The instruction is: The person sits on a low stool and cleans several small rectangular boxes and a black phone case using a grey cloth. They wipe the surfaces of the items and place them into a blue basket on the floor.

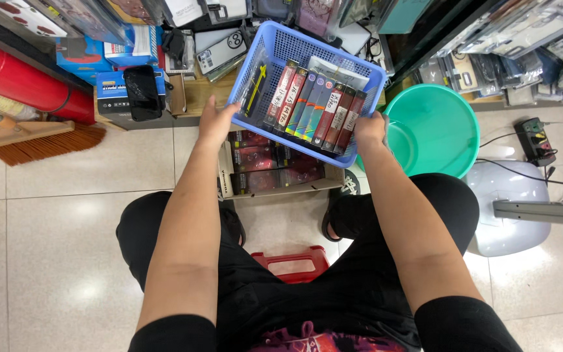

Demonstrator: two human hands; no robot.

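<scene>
Both hands — left hand (215, 124), right hand (369, 130) — grip the near corners of a blue plastic basket (281, 45) (slim boxed packs (314, 107) standing inside) above an open cardboard box (275, 166).

1. Pale glossy floor tiles (60, 215) with thin grout lines reflect soft overhead light.
2. A red cylinder (14, 78) lies at upper left, with a broom (47, 140) just beside it.
3. A teal plastic basin (441, 127) stands on the floor at right.
4. A power strip (534, 140) with trailing cables lies further right.
5. Racks of packaged phone accessories (522, 39) fill the top edge.
6. A red plastic stool (292, 263) sits below.
</scene>
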